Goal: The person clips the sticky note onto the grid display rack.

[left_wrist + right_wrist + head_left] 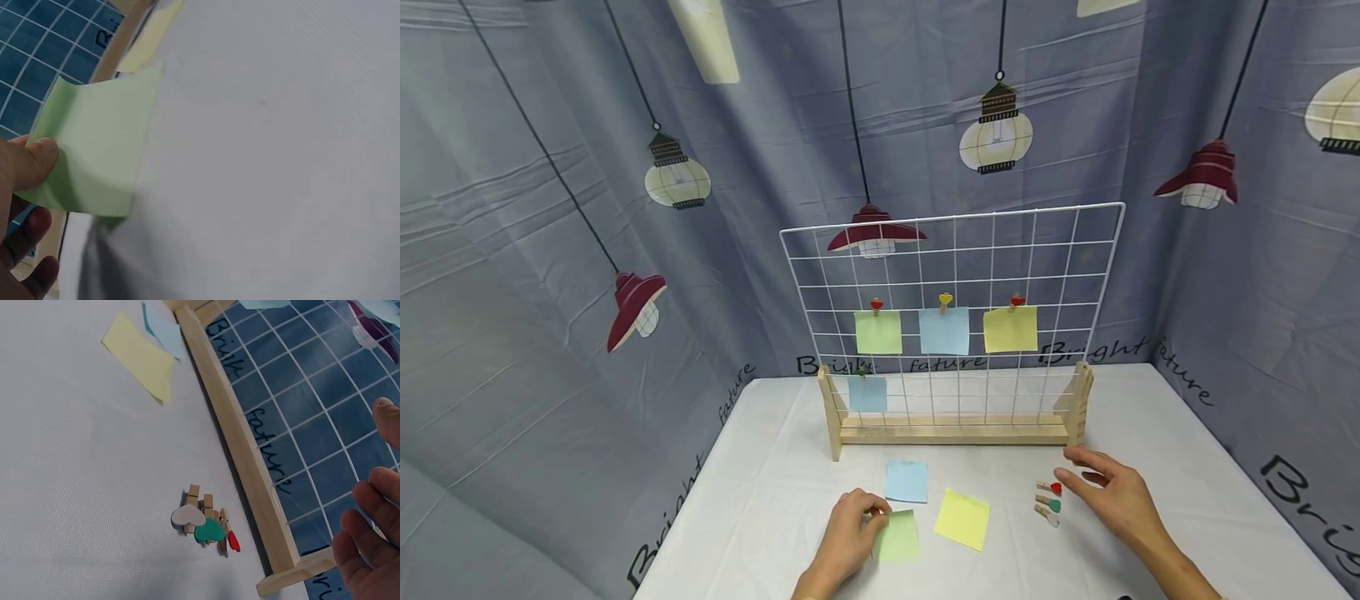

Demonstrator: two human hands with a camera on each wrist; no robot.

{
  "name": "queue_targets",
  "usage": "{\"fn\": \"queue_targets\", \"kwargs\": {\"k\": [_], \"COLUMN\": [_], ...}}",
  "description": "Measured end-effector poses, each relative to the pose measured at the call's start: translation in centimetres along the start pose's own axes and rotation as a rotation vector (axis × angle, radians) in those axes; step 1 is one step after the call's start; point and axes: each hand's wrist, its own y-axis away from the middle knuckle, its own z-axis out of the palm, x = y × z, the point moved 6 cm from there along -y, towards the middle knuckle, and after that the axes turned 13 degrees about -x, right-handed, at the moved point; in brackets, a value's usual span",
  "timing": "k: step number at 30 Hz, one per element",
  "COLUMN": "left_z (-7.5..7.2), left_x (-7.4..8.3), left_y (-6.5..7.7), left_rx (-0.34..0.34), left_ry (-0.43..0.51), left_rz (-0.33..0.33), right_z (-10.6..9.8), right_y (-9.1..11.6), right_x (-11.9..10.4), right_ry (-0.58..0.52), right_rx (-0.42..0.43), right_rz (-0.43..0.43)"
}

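My left hand (pixel 848 533) pinches a light green sticky note (pixel 901 537) by its left edge, over the white table. In the left wrist view the thumb (pixel 39 164) lies across the note's face, and the paper curls up at that edge. My right hand (pixel 1116 504) hovers with parted fingers and holds nothing. Just left of it lie three small wooden clothespins, bearing a red heart (pixel 234 541), a green heart (pixel 210 531) and a white heart (pixel 187 515). Between the hands are a yellow sticky note (pixel 962 520) and a blue sticky note (pixel 907 482).
Behind the notes stands a white wire grid (pixel 973 267) on a wooden base (pixel 955 432). Clothespins hold a green note (pixel 878 335), a blue note (pixel 944 333) and a yellow note (pixel 1011 331) on it. Another blue note (pixel 868 396) hangs lower left. A grey-blue curtain (pixel 775 150) surrounds the table.
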Motion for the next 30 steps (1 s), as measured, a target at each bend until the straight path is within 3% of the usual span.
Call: {"fn": "queue_targets", "kwargs": {"k": [8, 17, 30], "left_z": [-1.5, -3.1, -4.5], "left_x": [1.4, 3.5, 5.9], "left_y": [-0.2, -0.4, -0.6], "left_rx": [0.043, 0.114, 0.168], "left_ry": [0.032, 0.003, 0.01], "left_rz": [-0.009, 0.076, 0.082], "right_z": [0.1, 0.4, 1.1], "right_y": [-0.5, -1.4, -2.7], "right_x": [0.3, 1.5, 3.9], "right_ry": [0.018, -0.023, -0.003], "right_rx": [0.025, -0.029, -0.049], "right_rz": [-0.032, 0.03, 0.074]}}
